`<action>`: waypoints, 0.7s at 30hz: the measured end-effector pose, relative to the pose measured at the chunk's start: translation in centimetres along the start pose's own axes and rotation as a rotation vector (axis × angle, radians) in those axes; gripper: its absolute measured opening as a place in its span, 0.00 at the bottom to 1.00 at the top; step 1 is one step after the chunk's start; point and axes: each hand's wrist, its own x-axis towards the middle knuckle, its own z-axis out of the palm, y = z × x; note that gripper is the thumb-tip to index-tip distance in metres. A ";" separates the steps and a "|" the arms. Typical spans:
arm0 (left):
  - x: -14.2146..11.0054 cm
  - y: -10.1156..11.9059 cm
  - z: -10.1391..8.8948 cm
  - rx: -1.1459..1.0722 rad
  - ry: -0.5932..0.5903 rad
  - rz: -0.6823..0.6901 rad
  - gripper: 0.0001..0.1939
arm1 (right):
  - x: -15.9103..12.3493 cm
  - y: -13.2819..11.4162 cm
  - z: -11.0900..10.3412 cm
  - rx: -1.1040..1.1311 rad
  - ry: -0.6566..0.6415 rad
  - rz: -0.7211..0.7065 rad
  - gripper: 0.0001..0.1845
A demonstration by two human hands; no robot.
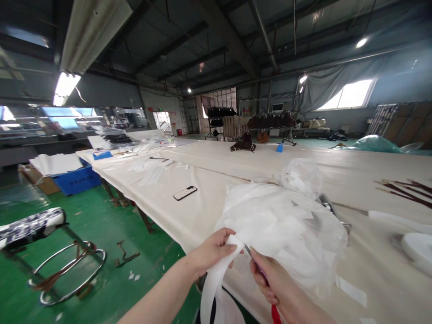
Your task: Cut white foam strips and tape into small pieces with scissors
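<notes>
My left hand (216, 249) is closed, pinching a long white strip (214, 281) of thin soft material between thumb and fingers. The strip hangs down over the table's front edge. In my right hand (272, 279), fingers wrapped round, is a pair of scissors (248, 250). Their metal tips are close to the upper end of the strip; whether they touch it I cannot tell. Something red (276, 313) hangs below the right hand. Just beyond both hands lies a large clear plastic bag (270, 220) full of white pieces.
The long table (205, 202) has a cream cover. On it lie a phone (185, 193), a white roll (418, 252), brown straps (411, 191) and a dark bag (243, 145). A stool (32, 225) and a blue crate (77, 179) stand on the green floor at left.
</notes>
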 end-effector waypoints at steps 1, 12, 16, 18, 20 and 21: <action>0.0 0.0 0.1 0.006 -0.010 -0.003 0.24 | 0.1 0.0 0.1 -0.004 0.002 0.001 0.26; -0.1 0.2 0.0 0.012 -0.078 -0.060 0.25 | 0.9 0.5 0.6 -0.039 0.027 0.024 0.28; -0.1 0.3 -0.1 0.000 -0.060 -0.120 0.21 | 1.9 1.6 0.6 -0.048 0.047 0.001 0.30; 0.0 0.2 -0.1 -0.011 -0.036 -0.144 0.21 | 2.3 2.1 0.6 -0.030 0.051 -0.024 0.30; 0.1 -0.1 -0.2 -0.017 -0.007 -0.171 0.21 | 2.5 2.4 0.6 -0.021 0.070 -0.019 0.30; 0.2 -0.3 -0.2 -0.017 0.003 -0.183 0.21 | 2.5 2.5 0.6 -0.016 0.077 -0.015 0.29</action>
